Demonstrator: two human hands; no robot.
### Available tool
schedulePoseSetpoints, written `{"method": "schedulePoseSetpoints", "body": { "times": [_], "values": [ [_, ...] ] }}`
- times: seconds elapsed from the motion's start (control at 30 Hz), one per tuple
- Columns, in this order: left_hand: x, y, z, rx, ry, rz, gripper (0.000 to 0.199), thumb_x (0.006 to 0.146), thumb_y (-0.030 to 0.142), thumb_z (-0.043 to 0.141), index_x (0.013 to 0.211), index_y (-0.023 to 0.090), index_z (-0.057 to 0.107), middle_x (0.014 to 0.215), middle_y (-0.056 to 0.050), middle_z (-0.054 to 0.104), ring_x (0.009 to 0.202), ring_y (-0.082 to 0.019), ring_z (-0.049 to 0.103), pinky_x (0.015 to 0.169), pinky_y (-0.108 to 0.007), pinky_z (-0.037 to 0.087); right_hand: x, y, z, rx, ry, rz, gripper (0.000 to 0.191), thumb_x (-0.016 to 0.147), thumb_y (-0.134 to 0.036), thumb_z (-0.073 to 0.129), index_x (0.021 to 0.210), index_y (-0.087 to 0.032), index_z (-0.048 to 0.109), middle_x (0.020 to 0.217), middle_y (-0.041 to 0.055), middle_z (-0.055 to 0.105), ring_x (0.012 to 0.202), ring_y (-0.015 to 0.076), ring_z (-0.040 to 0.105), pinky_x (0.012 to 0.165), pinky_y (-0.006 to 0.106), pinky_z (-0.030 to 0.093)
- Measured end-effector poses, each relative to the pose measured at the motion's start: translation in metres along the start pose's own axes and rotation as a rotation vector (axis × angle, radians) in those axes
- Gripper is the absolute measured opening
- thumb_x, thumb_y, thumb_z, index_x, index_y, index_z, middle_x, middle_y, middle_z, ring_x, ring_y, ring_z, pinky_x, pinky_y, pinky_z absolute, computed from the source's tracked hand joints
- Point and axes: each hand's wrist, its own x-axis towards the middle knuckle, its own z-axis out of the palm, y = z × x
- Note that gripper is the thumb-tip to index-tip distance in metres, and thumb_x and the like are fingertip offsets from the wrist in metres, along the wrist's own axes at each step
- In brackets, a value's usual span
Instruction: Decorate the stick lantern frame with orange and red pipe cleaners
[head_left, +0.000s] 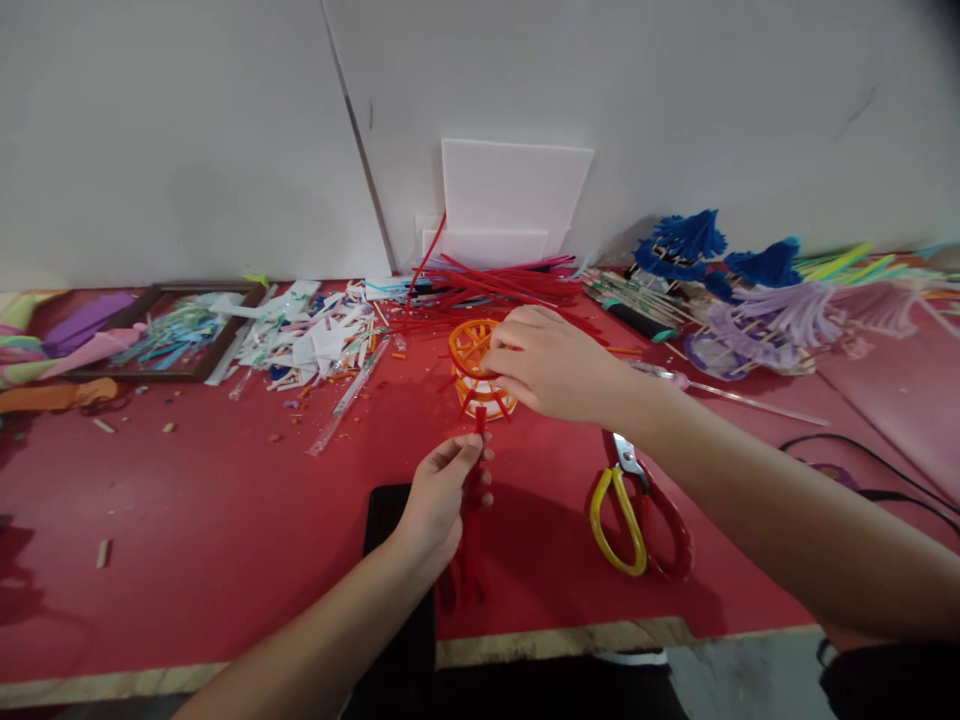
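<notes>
My left hand (pixel 442 492) is closed on several red strips (pixel 480 420), pinched between thumb and fingers, their lower ends hanging towards the table's front edge. Just beyond it stands a small round orange frame (pixel 469 345) with a white base and short red pieces sticking out around it. My right hand (pixel 544 362) reaches over the right side of this frame, its fingers bent together at the top. Whatever its fingertips hold is too small to make out.
Scissors (pixel 634 505) with yellow and red handles lie right of centre. Behind are red strips (pixel 495 285) and white boards (pixel 517 185). White scraps (pixel 326 340) and a brown frame (pixel 225 345) lie left; blue and purple crafts (pixel 739 325) stand right. A black flat object (pixel 386 510) lies near the front.
</notes>
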Motion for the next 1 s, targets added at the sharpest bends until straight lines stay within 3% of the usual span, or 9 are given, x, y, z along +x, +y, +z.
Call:
{"method": "schedulePoseSetpoints", "body": {
  "times": [0.5,0.8,0.9,1.0],
  "values": [
    [0.012,-0.009,0.008,0.020,0.022,0.176,0.038,0.054,0.042,0.084,0.067,0.015,0.061,0.060,0.004,0.060,0.045,-0.005,0.048,0.045,-0.021,0.048,-0.014,-0.011,0.008,0.142,0.059,0.098,0.018,0.089,-0.019,0.051,0.094,-0.014,0.067,0.094,0.0113,0.062,0.093,0.0235,0.049,0.088,0.038,0.039],
    [0.013,-0.007,0.006,0.025,0.034,0.186,0.034,0.057,0.039,0.082,0.065,0.015,0.060,0.058,0.004,0.059,0.044,-0.005,0.048,0.047,-0.021,0.050,-0.014,-0.015,0.003,0.203,0.097,0.130,0.018,0.088,-0.021,0.054,0.099,-0.012,0.064,0.102,0.0133,0.060,0.098,0.0250,0.051,0.090,0.039,0.042],
    [0.014,-0.007,0.004,0.029,0.025,0.194,0.032,0.059,0.038,0.081,0.064,0.014,0.059,0.059,0.004,0.059,0.045,-0.005,0.049,0.048,-0.021,0.050,-0.024,-0.021,-0.008,0.233,0.225,0.235,0.025,0.086,-0.022,0.056,0.109,-0.011,0.057,0.111,0.0154,0.057,0.105,0.0255,0.052,0.092,0.038,0.042],
    [0.014,-0.006,0.004,0.035,0.018,0.199,0.030,0.062,0.036,0.079,0.064,0.014,0.060,0.059,0.003,0.059,0.046,-0.005,0.049,0.048,-0.020,0.049,-0.050,-0.027,-0.019,0.209,0.205,0.425,0.012,0.088,-0.022,0.050,0.096,-0.015,0.056,0.095,0.0105,0.061,0.090,0.0223,0.058,0.079,0.035,0.046]
  ]
}}
